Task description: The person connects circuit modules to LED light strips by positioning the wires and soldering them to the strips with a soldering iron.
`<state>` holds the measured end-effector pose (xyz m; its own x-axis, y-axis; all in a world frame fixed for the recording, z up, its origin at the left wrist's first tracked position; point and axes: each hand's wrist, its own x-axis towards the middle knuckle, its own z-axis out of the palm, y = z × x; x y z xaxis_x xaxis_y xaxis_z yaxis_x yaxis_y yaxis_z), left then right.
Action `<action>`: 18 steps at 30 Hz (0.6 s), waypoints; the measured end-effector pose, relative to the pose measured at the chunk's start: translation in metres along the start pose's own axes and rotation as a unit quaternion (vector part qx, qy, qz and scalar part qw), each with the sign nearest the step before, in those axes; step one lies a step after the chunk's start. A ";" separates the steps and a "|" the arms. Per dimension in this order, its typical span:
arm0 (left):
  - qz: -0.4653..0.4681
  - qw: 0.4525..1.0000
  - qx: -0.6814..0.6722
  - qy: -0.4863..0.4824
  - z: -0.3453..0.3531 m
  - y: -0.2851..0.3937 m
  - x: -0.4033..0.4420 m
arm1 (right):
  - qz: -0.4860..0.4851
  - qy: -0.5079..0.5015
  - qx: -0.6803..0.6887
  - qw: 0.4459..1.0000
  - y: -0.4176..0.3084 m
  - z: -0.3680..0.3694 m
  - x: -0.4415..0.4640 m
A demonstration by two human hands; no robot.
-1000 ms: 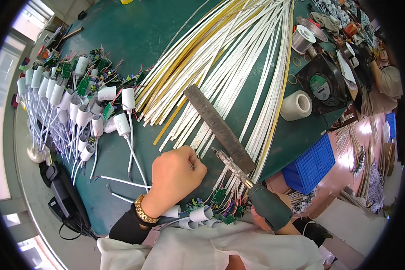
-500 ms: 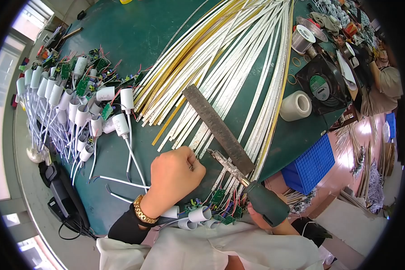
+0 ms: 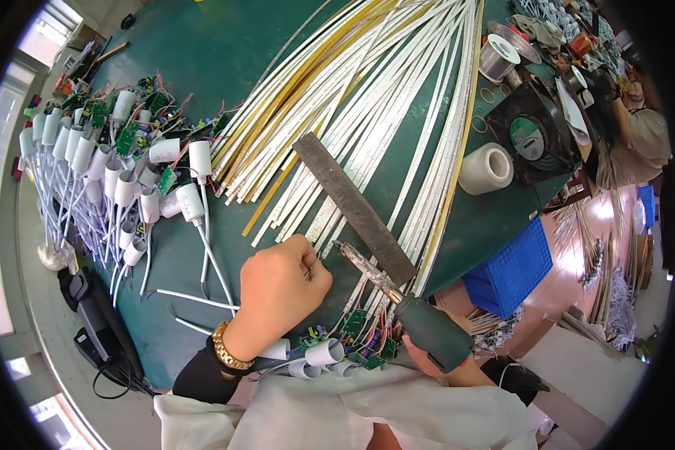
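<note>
My left hand (image 3: 283,283), with a gold watch at its wrist, is closed in a pinch by the near ends of the white LED strips (image 3: 352,176). What its fingers hold is hidden. My right hand (image 3: 435,356) grips the dark green handle of a soldering iron (image 3: 375,276). The iron's crusted tip points up and left, just right of my left fingers. A flat dark metal bar (image 3: 356,210) lies slantwise across the strips, beyond the iron. Green circuit boards (image 3: 355,322) and white cylindrical caps (image 3: 325,352) sit at the table's near edge, between my hands.
White caps with cables and circuit boards (image 3: 112,176) are piled at left. At right are a solder wire spool (image 3: 496,58), a tape roll (image 3: 486,169) and a black fan (image 3: 532,137). A blue crate (image 3: 511,270) stands below the table edge. Another person (image 3: 637,135) sits far right.
The whole view has shifted a little, so everything appears slightly further left and higher. Both hands keep nearly the same pose, the right one still on the soldering iron.
</note>
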<state>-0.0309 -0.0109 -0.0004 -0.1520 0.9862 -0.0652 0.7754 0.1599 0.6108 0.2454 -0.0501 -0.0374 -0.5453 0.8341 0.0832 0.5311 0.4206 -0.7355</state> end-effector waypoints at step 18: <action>0.015 0.994 -0.104 -0.023 -0.001 -0.006 -0.001 | -0.033 0.042 0.037 0.998 0.007 0.003 0.001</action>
<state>-0.0359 -0.0133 -0.0035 -0.0995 0.9920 -0.0778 0.6348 0.1235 0.7628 0.2464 -0.0476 -0.0442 -0.5191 0.8342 0.1863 0.4456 0.4501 -0.7739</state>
